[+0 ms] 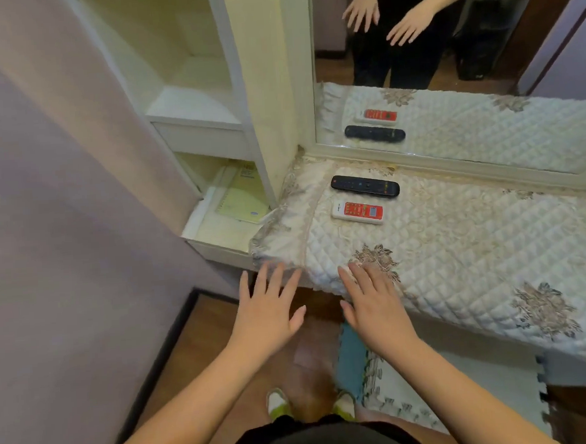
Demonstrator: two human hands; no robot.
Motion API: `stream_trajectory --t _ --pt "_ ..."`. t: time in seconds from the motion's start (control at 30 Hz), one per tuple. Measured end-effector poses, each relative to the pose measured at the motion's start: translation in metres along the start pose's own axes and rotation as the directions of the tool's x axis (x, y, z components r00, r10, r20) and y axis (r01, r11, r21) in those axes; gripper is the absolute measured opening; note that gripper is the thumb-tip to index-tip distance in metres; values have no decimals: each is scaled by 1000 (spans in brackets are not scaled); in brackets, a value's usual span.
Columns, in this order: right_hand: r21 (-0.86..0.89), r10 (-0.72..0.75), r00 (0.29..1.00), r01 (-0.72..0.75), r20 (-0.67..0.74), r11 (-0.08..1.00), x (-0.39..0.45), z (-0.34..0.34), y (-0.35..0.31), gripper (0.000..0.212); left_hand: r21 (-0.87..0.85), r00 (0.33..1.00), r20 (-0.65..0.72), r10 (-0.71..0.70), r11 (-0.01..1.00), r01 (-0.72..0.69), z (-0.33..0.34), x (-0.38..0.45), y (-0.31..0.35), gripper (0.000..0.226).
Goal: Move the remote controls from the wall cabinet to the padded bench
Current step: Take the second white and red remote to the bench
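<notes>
Nearest you: both hands empty, palms down, fingers spread. Your left hand (267,304) hovers off the corner of the worktop; your right hand (372,302) sits over its front edge, fingertips at or just above the quilted cover (457,246) — contact not clear from here. Neither grips anything.

Below: your shoes, wood floor, a foam puzzle mat (432,395) along the base of the bench.

Mid-distance, on the worktop's left end: the white remote with the red face (358,212) lies flat, and just beyond it the black remote (365,186), parallel, close but not touching. Both rest well in from the edge.

Left of the worktop: an open drawer (217,233) of the wall cabinet holds a yellow notebook (240,204) and papers. No remote visible in it. The shelves (191,104) above look bare, though the upper recess is only partly in view.

Farthest: a mirror (446,58) behind the worktop repeats the two remotes and your open hands.

Judgement: the transfer looks done, or nearly so. Two remotes delivered, none seen left in the cabinet. Remaining, if anything: check the hidden parts of the cabinet, and perhaps shut the drawer
</notes>
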State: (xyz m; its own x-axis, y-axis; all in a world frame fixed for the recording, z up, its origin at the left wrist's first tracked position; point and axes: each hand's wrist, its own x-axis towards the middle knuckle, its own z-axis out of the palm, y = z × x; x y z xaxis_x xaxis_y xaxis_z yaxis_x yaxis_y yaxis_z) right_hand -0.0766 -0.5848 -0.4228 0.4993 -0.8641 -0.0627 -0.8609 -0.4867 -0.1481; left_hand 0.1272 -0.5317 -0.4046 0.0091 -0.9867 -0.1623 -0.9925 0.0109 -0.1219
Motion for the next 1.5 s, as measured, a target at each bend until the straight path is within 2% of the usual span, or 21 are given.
stream_trajectory --t 0.17,0.33,0.47,0.63,0.93,1.03,1.3,1.37,1.5 --pt "-4 -164 986 164 12 987 8 -2 -42 59 -38 984 -10 -179 983 179 -1 -44 -23 65" --pt "-25 -347 938 347 -2 937 4 -3 -96 58 -77 931 -25 -364 929 361 6 -112 -50 62" --pt "-42 -447 895 446 8 894 -19 -2 -146 57 -123 866 15 -501 858 499 15 -178 -61 63" --pt "-57 -586 810 586 25 808 -54 -2 -210 56 -181 794 100 -600 773 607 18 -262 -84 65" --pt "-51 -776 630 776 18 629 -129 -12 -328 53 -233 583 80 -808 554 799 5 -418 -91 64" --pt "-46 -839 543 839 31 542 -155 -13 -358 50 -246 502 83 -861 470 847 2 -461 -88 64" --pt "15 -959 279 960 57 280 -182 -16 -436 57 -256 221 87 -971 193 947 -7 -543 -82 65" --pt "21 -980 187 982 70 189 -189 -13 -459 58 -244 126 87 -988 101 965 -9 -558 -78 64" --pt "49 -996 -46 998 71 -43 -212 -9 -506 55 -205 -85 128 -988 -110 973 -11 -584 -65 64"
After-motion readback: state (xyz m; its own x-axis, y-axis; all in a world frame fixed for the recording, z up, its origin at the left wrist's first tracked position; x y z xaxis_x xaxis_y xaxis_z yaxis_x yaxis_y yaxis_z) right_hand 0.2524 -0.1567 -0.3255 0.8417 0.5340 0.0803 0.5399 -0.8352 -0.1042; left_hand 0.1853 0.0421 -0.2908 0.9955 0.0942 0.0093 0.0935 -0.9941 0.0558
